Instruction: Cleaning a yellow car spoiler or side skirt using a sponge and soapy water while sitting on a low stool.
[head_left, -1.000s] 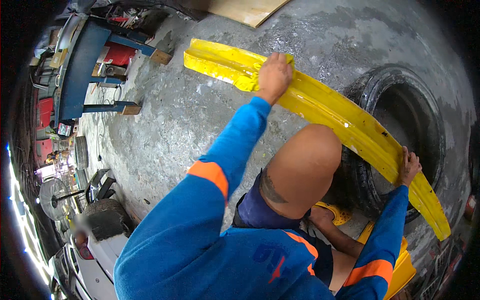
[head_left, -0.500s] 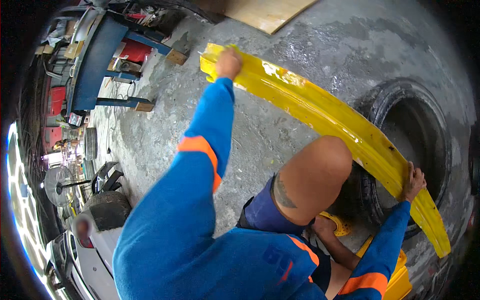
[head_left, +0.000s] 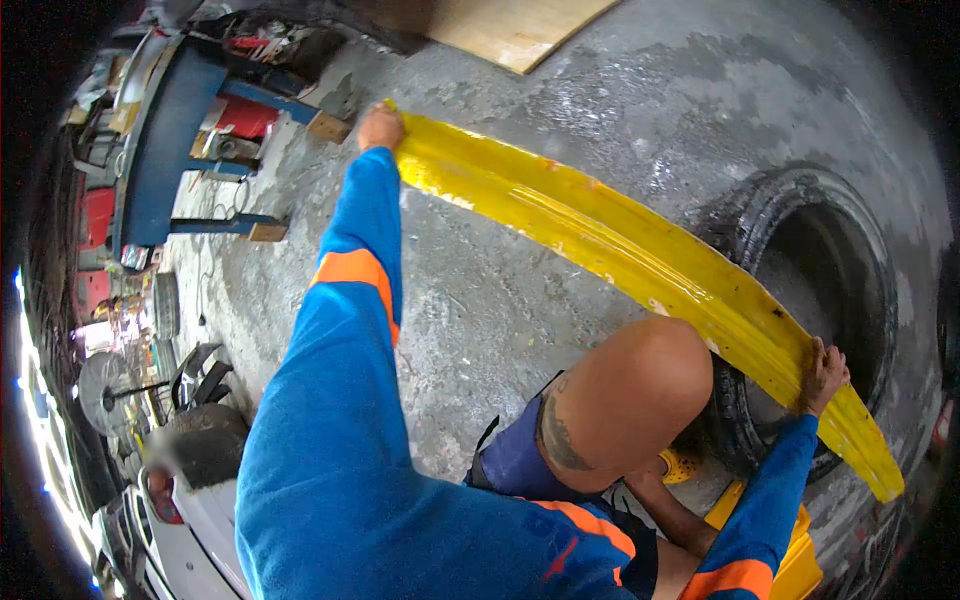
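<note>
A long, curved, glossy yellow panel (head_left: 590, 225) with ridges along its length and chipped, pale patches on its edges stretches diagonally before me. My left hand (head_left: 381, 127) is closed around its far left end, arm outstretched. Toward the other end, my right hand (head_left: 825, 378) grips the panel's outer edge, fingers curled over it. The right part of the panel passes over a black tire (head_left: 800, 185) lying on the floor. My bent knee (head_left: 660, 370) is just below the panel's middle; whether they touch I cannot tell.
A wooden board (head_left: 520, 30) lies on the wet, stained concrete floor (head_left: 480, 290) at the top. At left stand a blue metal frame (head_left: 165, 150), a fan (head_left: 105, 390) and a light-coloured car (head_left: 190, 550). A yellow object (head_left: 800, 555) sits beneath my right forearm.
My left hand has slid outward onto the panel's end and moved left. The panel's left part has swung slightly down and left. My right hand keeps nearly the same place.
</note>
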